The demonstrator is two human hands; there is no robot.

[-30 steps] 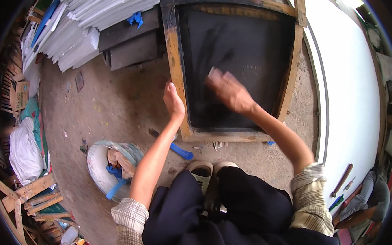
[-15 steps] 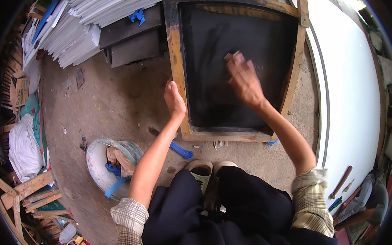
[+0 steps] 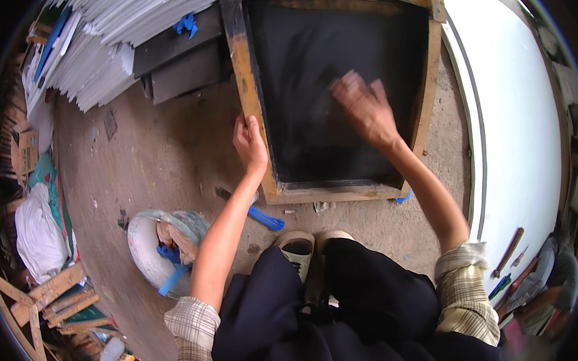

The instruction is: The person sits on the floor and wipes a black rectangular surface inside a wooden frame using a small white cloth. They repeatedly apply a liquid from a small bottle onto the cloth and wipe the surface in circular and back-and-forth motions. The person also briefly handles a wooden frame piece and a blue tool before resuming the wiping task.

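Black panel (image 3: 299, 128), wooden frame (image 3: 245, 78): rubbing, seemingly. Left hand (image 3: 251, 146) grasps frame's edge; right hand (image 3: 366, 112) blurred, hold unclear. Stroking calls for steady frame.

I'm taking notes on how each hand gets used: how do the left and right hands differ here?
The left hand grips the left side of the wooden frame; the right hand is over its dark panel.
The left hand looks fairly sharp; the right hand is motion-blurred.
Both hands are bare, below rolled-up plaid sleeves.
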